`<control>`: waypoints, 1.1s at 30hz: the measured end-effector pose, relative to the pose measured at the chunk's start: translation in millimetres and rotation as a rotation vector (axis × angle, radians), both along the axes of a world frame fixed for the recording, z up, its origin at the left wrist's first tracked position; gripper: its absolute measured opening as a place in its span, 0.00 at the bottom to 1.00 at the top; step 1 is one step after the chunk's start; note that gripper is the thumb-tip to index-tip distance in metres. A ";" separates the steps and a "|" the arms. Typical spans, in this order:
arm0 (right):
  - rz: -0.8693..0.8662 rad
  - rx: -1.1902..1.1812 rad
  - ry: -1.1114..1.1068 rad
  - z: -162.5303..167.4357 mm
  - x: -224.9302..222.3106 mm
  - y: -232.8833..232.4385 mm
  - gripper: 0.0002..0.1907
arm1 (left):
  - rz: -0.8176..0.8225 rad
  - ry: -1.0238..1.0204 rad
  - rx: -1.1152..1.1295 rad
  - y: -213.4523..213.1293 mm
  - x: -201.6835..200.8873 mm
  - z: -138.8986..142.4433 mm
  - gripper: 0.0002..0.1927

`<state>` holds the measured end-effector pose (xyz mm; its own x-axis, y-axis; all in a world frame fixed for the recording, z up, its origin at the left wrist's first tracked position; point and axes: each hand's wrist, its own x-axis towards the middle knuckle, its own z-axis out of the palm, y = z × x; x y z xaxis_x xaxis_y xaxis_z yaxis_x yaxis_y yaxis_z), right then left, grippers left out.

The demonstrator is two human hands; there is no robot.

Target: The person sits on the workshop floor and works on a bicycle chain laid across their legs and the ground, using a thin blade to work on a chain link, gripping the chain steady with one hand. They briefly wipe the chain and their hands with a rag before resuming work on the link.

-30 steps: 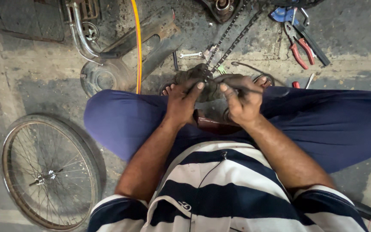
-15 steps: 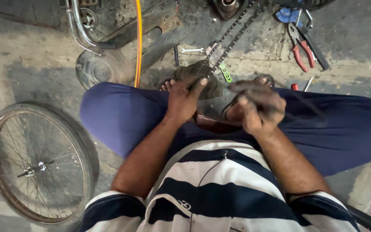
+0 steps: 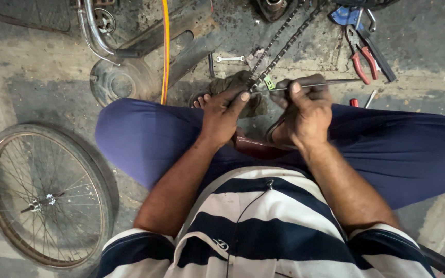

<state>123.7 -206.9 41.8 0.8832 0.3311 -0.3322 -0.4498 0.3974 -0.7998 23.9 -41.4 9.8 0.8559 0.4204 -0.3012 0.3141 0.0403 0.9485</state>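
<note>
I sit cross-legged on the floor in blue trousers and a striped shirt. My left hand (image 3: pixel 223 114) grips a dirty rag (image 3: pixel 233 83) and pinches the near end of a bicycle chain (image 3: pixel 279 45) that runs away to the upper right. My right hand (image 3: pixel 304 110) is closed on a thin metal rod-like tool (image 3: pixel 330 83) that points right, its near tip at the chain end between my thumbs. A small green piece (image 3: pixel 269 82) sits at that spot.
A spoked bicycle wheel (image 3: pixel 42 198) lies at the lower left. A bike frame part and round metal cover (image 3: pixel 117 81) lie at the upper left, with a yellow hose (image 3: pixel 166 46). Red-handled pliers (image 3: pixel 362 56), a small spanner (image 3: pixel 230 58) and other tools lie on the concrete ahead.
My right hand has lifted and turned so the thin tool now lies level at the chain end. The view has shifted right; the wheel sits further into the frame.
</note>
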 end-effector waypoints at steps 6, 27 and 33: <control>-0.030 0.082 0.055 -2.2 2.2 -0.8 0.10 | -0.022 -0.047 -0.087 -1.3 -1.6 -3.4 0.15; 0.000 0.043 0.100 0.8 4.4 -7.0 0.11 | -0.059 -0.113 -0.183 -4.8 -1.5 -10.9 0.19; 0.033 0.159 0.085 2.8 2.0 -3.8 0.11 | -0.075 -0.037 -0.165 -4.5 -0.9 -9.0 0.20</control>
<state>125.7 -210.7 44.7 0.8421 0.4136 -0.3460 -0.5277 0.4998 -0.6868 23.0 -45.9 0.8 0.8947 0.3021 -0.3289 0.2873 0.1743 0.9418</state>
